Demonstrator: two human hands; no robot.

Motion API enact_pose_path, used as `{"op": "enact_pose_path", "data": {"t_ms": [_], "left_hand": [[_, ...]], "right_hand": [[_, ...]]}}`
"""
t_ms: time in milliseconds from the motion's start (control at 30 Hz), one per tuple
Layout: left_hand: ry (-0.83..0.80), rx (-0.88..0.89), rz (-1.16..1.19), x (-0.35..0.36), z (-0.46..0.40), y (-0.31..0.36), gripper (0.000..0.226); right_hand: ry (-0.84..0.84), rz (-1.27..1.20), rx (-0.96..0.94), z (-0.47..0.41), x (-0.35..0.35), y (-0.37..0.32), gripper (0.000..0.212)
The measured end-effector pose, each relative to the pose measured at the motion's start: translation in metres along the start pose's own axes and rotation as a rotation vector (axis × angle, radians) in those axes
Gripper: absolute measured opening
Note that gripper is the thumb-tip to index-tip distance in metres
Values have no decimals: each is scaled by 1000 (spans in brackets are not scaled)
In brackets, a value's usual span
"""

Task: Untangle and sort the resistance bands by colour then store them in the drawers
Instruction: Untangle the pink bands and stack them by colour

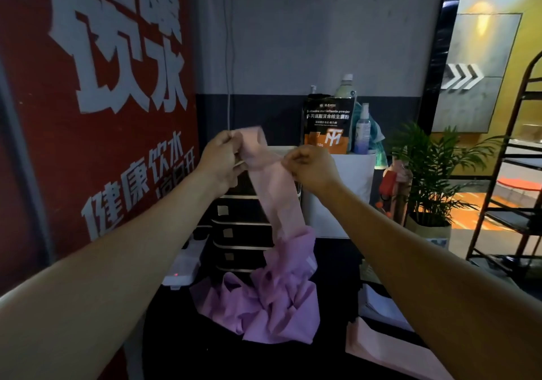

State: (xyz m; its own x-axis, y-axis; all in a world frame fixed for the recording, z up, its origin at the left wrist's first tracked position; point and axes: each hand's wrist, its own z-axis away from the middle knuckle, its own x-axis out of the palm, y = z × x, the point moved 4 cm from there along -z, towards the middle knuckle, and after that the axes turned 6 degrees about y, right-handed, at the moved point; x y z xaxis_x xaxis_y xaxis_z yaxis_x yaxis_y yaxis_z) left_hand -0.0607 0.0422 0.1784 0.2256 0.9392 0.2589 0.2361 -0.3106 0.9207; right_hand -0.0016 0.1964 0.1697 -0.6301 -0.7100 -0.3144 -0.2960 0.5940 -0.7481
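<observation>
A pale pink resistance band [275, 191] hangs stretched in the air in front of me. My left hand [223, 162] pinches its upper end and my right hand [311, 165] pinches it a little lower on the right edge. The band's lower end runs down into a crumpled heap of purple bands [264, 306] on the dark table. Behind the band stands a black drawer unit [240, 233] with several drawers, partly hidden by it. Another pink band [378, 347] lies flat at the lower right, partly under my right forearm.
A red sign wall [96, 115] closes the left side. A white box [352, 191] carries a powder pouch [327, 127] and spray bottles [363, 130]. A potted plant [431, 174] and a metal rack [516, 174] stand at the right. A white power strip [180, 274] lies left of the drawers.
</observation>
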Motion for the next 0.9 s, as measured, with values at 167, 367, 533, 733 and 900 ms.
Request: {"op": "enact_pose_path", "data": {"t_ms": [167,367,533,733,900], "left_hand": [[-38,5,-59,-1,2,-8,25],[-233,-159,18,7,17,-16,22],[-370,-197,226,7,23,1,14],[-277,-68,-83,-28,17,-8,23],[-137,-161,-205,-56,9,-40,34]], "right_hand": [[-137,-3,75,11,15,7,11],[-281,7,97,31,35,15,29],[-355,213,32,43,47,32,18],[-197,312,132,34,26,45,21],[-122,-238,401,38,4,38,22]]}}
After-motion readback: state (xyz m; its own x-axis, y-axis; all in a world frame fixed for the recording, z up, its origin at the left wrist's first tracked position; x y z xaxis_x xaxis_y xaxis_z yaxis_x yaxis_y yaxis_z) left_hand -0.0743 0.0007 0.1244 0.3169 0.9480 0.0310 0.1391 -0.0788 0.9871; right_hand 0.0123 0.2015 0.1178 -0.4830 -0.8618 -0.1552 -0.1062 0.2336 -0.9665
